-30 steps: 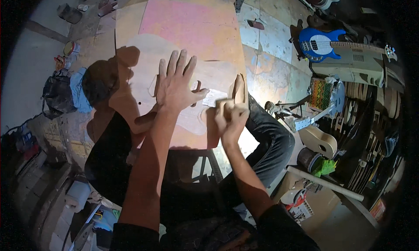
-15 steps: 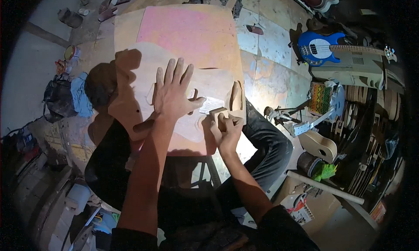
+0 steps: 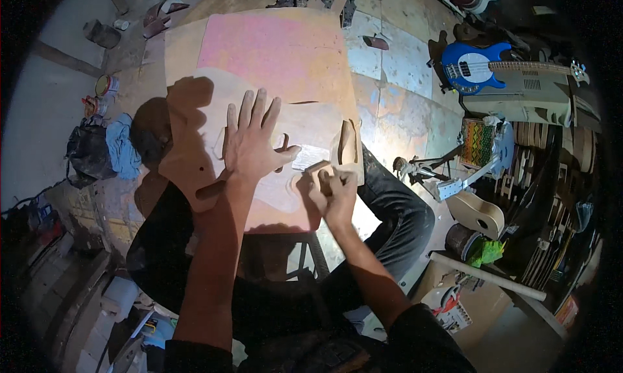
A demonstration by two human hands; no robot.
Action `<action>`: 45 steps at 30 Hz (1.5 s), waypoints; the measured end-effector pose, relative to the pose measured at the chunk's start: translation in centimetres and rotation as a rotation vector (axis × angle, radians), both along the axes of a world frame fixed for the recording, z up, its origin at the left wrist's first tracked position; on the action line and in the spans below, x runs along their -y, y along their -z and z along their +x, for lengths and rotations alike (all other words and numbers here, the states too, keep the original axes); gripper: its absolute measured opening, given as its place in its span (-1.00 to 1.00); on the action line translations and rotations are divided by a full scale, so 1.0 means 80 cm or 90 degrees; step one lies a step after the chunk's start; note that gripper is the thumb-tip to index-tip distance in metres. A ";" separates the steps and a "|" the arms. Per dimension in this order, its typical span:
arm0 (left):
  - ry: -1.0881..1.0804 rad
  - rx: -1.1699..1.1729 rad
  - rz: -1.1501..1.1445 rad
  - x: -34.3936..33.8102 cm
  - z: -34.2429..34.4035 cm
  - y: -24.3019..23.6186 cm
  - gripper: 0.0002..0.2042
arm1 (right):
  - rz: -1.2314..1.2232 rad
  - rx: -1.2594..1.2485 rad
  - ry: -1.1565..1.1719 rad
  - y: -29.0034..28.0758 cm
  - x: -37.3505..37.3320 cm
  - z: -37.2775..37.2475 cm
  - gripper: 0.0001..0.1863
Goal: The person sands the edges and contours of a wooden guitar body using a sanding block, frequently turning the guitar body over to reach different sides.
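Since a second ago, the right grip (image 3: 339, 194) has moved from beside the narrow brown piece (image 3: 348, 143) at the table's right edge, and now lies closer to the near edge, with its small block (image 3: 319, 167) just below the pale patch (image 3: 307, 157). The left grip (image 3: 250, 146) stays pressed on the same spot.

The right grip is closed on the block, its fingers bent and the thumb on the side towards the left hand. One edge of the block shows beyond the fingers; its underside is hidden. The left grip is spread flat, fingers pointing to the far edge and thumb out to the right, with its palm down on the pale wooden guitar body (image 3: 308, 123) and nothing clasped in it.

The guitar body lies flat on the pink and orange table (image 3: 272, 42), towards its near half. A dark slot (image 3: 283, 149) shows beside the left thumb, and the pale patch lies between thumb and block.

Off the table's right edge, well apart, lies a blue guitar (image 3: 477, 68).
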State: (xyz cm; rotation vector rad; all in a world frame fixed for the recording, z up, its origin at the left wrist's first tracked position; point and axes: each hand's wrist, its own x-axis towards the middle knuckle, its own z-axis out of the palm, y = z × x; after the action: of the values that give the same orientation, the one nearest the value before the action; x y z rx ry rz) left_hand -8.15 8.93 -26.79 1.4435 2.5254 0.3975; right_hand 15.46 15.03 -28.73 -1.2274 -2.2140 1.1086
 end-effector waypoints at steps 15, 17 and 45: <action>-0.008 -0.003 0.008 -0.004 -0.002 0.006 0.03 | -0.023 -0.103 0.115 0.004 0.000 -0.013 -0.74; -0.013 -0.012 0.018 -0.004 -0.005 0.006 0.03 | 0.140 0.019 0.029 -0.010 -0.035 -0.026 -0.69; -0.016 -0.009 0.026 -0.002 -0.003 0.001 0.02 | -0.074 -0.102 0.161 -0.019 -0.016 -0.036 -0.72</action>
State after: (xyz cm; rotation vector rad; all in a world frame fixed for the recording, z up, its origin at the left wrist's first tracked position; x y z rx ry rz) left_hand -8.41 9.13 -26.86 1.4353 2.5638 0.4478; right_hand 12.62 16.28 -27.19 -1.3703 -1.8399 1.1991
